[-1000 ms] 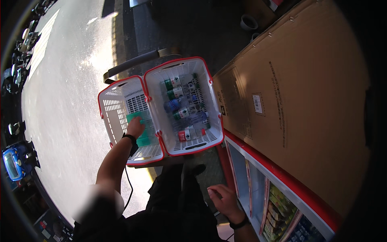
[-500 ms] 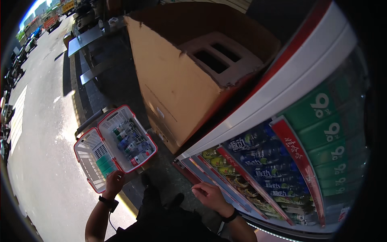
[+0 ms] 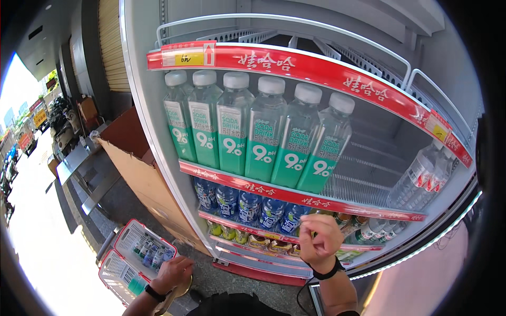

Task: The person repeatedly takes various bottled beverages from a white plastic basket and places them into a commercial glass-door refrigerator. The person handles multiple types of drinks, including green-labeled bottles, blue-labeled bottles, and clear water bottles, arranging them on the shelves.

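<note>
My right hand (image 3: 320,237) is raised before the lower shelves of an open upright drinks cooler. Its fingers are curled in, and nothing shows in them. Behind it stand blue-labelled drink bottles (image 3: 249,207). Above, a row of several square soda-water bottles (image 3: 232,129) with green labels and white caps fills the left of a shelf (image 3: 316,201). My left hand (image 3: 175,268) hovers at lower left beside a white shopping basket (image 3: 113,271) with red rims; its fingers are bunched, with nothing visible in them. Small bottles (image 3: 153,254) lie in one basket half, green-labelled bottles (image 3: 137,286) in the other.
Clear bottles (image 3: 421,176) stand at the shelf's right end. A wire guard rail (image 3: 295,20) runs above the top red strip. Left of the cooler frame are a large cardboard box (image 3: 142,176) and a metal table (image 3: 74,160). A sunlit road (image 3: 37,226) lies farther left.
My view has turned right and up from the basket to face the cooler shelves. In view, my right hand has risen before them; my left hand is now beyond the basket's right edge.
</note>
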Demonstrator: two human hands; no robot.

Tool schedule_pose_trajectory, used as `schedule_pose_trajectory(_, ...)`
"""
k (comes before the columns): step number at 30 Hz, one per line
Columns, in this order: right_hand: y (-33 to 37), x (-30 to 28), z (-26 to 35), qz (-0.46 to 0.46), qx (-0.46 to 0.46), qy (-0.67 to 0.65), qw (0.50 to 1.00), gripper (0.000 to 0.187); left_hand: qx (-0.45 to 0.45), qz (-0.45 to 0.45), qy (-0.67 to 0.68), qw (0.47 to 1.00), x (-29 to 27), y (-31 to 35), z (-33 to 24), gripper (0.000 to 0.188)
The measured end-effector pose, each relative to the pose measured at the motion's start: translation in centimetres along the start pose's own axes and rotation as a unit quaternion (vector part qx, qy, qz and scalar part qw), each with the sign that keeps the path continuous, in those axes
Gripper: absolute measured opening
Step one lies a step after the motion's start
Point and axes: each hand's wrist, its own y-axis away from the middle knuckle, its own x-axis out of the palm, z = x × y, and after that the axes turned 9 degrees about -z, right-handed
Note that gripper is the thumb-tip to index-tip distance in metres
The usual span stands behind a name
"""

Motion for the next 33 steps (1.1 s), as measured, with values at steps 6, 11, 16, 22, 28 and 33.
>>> schedule_pose_trajectory(6,-7.3,-2.0,-0.8,-0.068,0.097,0.148,0.982,0.048,0.131,0.015,0.004,0.991,-1.1,-3.1,-5.5,0.01)
schedule_pose_trajectory(11,-11.7,-1.2,-1.8,0.021,0.246,0.09,0.965,0.082,0.18,0.025,0.036,0.983,-1.8,-4.1,-7.6,0.013)
schedule_pose_trajectory(16,-13.9,-1.0,-2.4,0.074,0.311,0.046,0.946,0.086,0.217,0.007,0.041,0.975,-2.4,-5.3,-10.0,0.018)
schedule_pose_trajectory(22,-11.0,-1.3,-1.8,0.026,0.224,0.07,0.972,0.074,0.218,0.0,0.047,0.975,-3.4,-4.6,-10.6,0.017)
schedule_pose_trajectory(28,-7.2,-3.7,-1.3,-0.021,0.02,0.051,0.998,0.073,0.213,0.007,0.059,0.975,-3.5,-5.0,-12.3,0.017)
schedule_pose_trajectory(33,-3.0,-3.6,0.6,-0.065,-0.097,0.051,0.992,0.074,0.188,-0.049,0.056,0.979,-4.1,-4.3,-12.0,0.033)
